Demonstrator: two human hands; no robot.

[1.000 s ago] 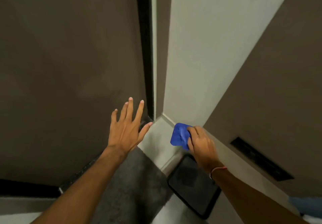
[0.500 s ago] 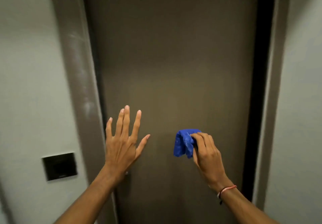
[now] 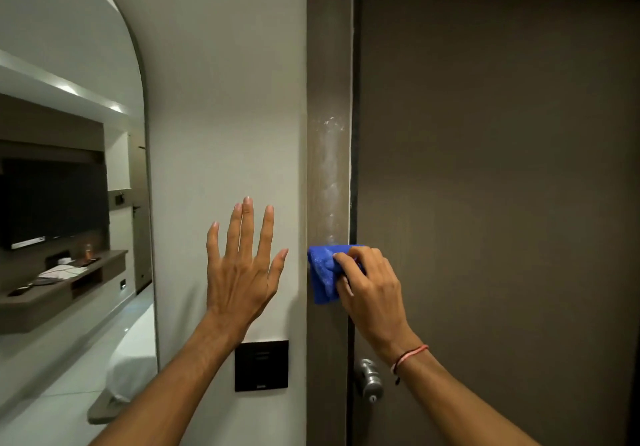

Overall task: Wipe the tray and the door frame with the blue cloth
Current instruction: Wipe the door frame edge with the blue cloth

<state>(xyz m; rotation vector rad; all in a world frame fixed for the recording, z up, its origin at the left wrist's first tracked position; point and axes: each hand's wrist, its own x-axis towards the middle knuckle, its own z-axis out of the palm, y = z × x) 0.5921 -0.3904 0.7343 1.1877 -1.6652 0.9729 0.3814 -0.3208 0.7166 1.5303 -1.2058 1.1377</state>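
Note:
The brown door frame point(image 3: 329, 99) runs vertically between the white wall and the dark door point(image 3: 502, 185). Whitish smears show on the frame above the cloth. My right hand point(image 3: 372, 289) grips the folded blue cloth point(image 3: 322, 274) and presses it against the frame at about mid-height. My left hand point(image 3: 242, 269) is open with fingers spread, flat in front of the white wall left of the frame, holding nothing. No tray is in view.
A black switch panel point(image 3: 261, 365) sits on the wall below my left hand. A metal door knob point(image 3: 370, 379) is under my right wrist. At the left an arched mirror point(image 3: 69, 203) reflects a television, a shelf and a bed.
The view has swung from the floor corner and tray up across the door to its left frame. My right hand carried the cloth onto the frame; my left hand stayed open.

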